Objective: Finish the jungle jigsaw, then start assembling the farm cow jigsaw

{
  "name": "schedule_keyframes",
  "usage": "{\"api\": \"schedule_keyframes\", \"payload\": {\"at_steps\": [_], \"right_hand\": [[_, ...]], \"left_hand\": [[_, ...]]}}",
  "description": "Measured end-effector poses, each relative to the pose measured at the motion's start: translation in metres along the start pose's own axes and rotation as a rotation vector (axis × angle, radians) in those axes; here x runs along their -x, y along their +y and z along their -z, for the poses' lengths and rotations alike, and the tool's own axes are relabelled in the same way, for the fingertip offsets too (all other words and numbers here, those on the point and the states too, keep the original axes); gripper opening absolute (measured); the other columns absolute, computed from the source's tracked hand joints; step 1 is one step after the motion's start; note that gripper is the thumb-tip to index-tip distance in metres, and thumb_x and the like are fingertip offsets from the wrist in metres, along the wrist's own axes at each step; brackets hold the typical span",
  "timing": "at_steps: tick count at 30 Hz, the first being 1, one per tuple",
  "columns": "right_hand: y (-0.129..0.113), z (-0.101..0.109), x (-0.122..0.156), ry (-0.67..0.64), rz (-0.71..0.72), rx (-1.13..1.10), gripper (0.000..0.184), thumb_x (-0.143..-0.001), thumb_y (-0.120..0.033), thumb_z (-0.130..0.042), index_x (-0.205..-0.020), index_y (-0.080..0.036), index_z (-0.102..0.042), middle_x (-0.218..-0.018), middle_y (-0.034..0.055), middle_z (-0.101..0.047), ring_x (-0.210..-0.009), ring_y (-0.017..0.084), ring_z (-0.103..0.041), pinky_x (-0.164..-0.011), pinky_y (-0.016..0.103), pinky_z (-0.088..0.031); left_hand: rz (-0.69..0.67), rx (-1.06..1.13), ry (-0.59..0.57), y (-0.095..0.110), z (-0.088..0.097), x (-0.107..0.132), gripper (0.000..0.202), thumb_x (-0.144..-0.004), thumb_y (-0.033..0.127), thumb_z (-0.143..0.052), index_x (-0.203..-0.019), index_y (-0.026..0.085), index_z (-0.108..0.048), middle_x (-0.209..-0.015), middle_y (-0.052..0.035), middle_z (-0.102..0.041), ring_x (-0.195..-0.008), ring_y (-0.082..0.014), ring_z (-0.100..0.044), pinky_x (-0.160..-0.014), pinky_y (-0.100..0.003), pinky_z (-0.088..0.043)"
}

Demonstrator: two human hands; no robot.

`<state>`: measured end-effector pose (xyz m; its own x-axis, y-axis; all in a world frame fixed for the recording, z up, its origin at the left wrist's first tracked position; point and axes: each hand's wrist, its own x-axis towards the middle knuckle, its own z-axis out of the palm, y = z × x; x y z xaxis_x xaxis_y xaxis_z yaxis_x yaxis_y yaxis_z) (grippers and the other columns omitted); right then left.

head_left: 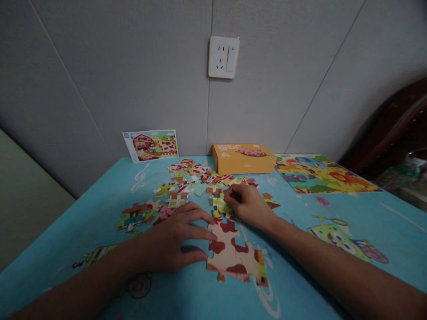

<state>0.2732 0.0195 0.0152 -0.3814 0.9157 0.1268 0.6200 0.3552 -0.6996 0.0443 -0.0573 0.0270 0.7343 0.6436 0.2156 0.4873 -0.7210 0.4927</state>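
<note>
A joined section of brown-and-cream cow-patch puzzle pieces lies flat on the table in front of me. My left hand is open, its fingers spread and their tips at the left edge of that section. At the far end of the section, my right hand is closed, thumb and fingers pinched at the right side of a green puzzle piece. My fingers partly cover that piece's edge. Left of it lie loose puzzle pieces, and a small joined cluster shows beyond my left forearm.
A farm picture card leans on the wall at the back left. The orange puzzle box stands behind a heap of loose pieces. A finished animal puzzle lies at the back right. The blue printed tablecloth covers the table.
</note>
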Motion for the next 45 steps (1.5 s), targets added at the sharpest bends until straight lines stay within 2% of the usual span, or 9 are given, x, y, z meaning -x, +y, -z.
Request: {"api": "schedule_keyframes", "payload": {"at_steps": [13,28,35,41,45], "right_hand": [[-0.003,0.002,0.0,0.0,-0.007,-0.003,0.009,-0.077,-0.016,-0.055,-0.07,-0.016,-0.059,-0.061,-0.0002,-0.058,-0.054,0.011,-0.046,-0.053,0.024,-0.032],[-0.009,0.005,0.002,-0.051,-0.034,0.029,0.01,-0.078,-0.019,-0.057,-0.069,-0.016,-0.06,-0.058,-0.0007,-0.056,-0.052,0.011,-0.046,-0.052,0.024,-0.032],[-0.006,0.007,0.0,-0.054,-0.03,0.013,0.01,-0.075,-0.015,-0.054,-0.066,-0.016,-0.058,-0.055,-0.0016,-0.053,-0.05,0.01,-0.043,-0.05,0.024,-0.029],[-0.002,0.013,-0.001,-0.111,-0.018,0.031,0.008,-0.069,-0.013,-0.056,-0.062,-0.016,-0.058,-0.054,-0.0015,-0.053,-0.051,0.011,-0.046,-0.049,0.023,-0.031],[0.004,0.022,-0.003,-0.197,-0.019,0.013,0.011,-0.071,-0.021,-0.059,-0.062,-0.015,-0.06,-0.053,-0.0009,-0.055,-0.05,0.011,-0.047,-0.048,0.023,-0.032]], "left_hand": [[0.023,-0.009,0.008,0.002,0.001,0.0,0.02,-0.083,0.02,-0.069,-0.102,0.023,-0.073,-0.109,-0.0067,-0.063,-0.105,-0.0228,-0.054,-0.096,-0.038,-0.042],[0.026,-0.005,0.001,0.002,0.001,0.0,0.021,-0.083,0.017,-0.066,-0.103,0.024,-0.072,-0.111,-0.006,-0.062,-0.107,-0.0227,-0.053,-0.097,-0.038,-0.041],[0.033,0.004,-0.017,0.002,0.002,0.0,0.023,-0.084,0.016,-0.064,-0.104,0.024,-0.072,-0.112,-0.0056,-0.061,-0.109,-0.0224,-0.052,-0.099,-0.038,-0.039],[0.033,0.011,-0.019,0.002,0.002,0.001,0.023,-0.084,0.016,-0.063,-0.104,0.024,-0.071,-0.112,-0.0052,-0.061,-0.107,-0.022,-0.053,-0.099,-0.038,-0.039],[0.033,0.006,-0.016,0.003,0.003,0.001,0.022,-0.084,0.014,-0.063,-0.101,0.023,-0.072,-0.11,-0.0055,-0.061,-0.105,-0.0219,-0.053,-0.097,-0.038,-0.04]]}}
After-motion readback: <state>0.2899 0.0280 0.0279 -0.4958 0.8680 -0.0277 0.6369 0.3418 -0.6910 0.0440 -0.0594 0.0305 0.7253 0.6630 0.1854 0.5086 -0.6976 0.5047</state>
